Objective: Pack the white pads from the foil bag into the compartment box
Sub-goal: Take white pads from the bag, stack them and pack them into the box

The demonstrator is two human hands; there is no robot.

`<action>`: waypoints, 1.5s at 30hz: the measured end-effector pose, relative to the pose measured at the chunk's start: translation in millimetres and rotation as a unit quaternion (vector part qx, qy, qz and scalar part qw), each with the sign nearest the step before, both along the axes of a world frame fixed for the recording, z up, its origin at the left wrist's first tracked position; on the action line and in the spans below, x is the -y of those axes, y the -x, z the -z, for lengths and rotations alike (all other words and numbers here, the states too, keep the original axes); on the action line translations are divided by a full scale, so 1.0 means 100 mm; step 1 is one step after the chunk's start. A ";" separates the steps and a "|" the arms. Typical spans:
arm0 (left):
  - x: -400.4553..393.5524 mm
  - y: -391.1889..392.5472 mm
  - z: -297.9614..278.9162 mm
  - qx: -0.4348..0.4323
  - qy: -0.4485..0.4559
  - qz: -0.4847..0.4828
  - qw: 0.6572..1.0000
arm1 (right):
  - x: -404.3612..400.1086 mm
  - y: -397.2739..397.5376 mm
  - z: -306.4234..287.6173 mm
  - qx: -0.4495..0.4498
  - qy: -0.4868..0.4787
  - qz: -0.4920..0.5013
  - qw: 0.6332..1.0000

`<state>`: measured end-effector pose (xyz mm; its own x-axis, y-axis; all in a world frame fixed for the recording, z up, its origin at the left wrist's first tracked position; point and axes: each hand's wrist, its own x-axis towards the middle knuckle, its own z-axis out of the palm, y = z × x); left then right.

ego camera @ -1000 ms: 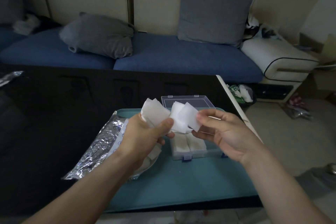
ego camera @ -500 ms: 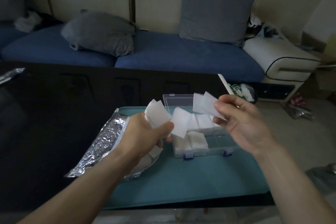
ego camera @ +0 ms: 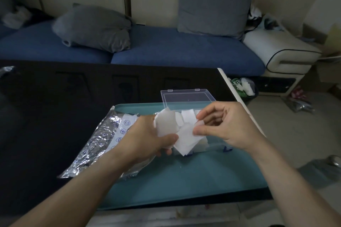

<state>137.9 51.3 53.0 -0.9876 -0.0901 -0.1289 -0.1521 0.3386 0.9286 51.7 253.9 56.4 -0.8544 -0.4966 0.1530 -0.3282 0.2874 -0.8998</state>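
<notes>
My left hand (ego camera: 147,138) grips a small bunch of white pads (ego camera: 166,123) above the teal tray (ego camera: 184,177). My right hand (ego camera: 227,125) pinches one pad (ego camera: 186,140) from that bunch between thumb and forefinger. Behind and under both hands sits the clear compartment box (ego camera: 227,148), its lid (ego camera: 186,96) standing open at the back; white pads (ego camera: 187,116) lie in its compartments, mostly hidden by my hands. The crumpled foil bag (ego camera: 99,138) lies to the left, half on the tray, under my left wrist.
The tray rests on a dark table (ego camera: 55,116) whose right edge (ego camera: 232,90) runs close to the box. A blue sofa (ego camera: 166,46) with grey cushions stands beyond. Another foil scrap (ego camera: 6,70) lies at the table's far left. Clutter sits on the floor at right.
My right hand, which had carried a pad out over the box's right side, has come back to the bunch in my left hand and pinched another pad.
</notes>
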 end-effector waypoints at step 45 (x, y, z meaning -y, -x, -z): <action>-0.06 0.00 0.07 0.009 -0.090 -0.001 0.996 | -0.04 0.03 0.05 0.091 -0.008 -0.026 0.995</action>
<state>137.6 57.4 46.2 -0.9847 -0.0655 -0.1612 -0.1701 0.1657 0.9714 48.2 257.9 51.2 -0.8401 -0.5423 -0.0106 -0.1742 0.2882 -0.9416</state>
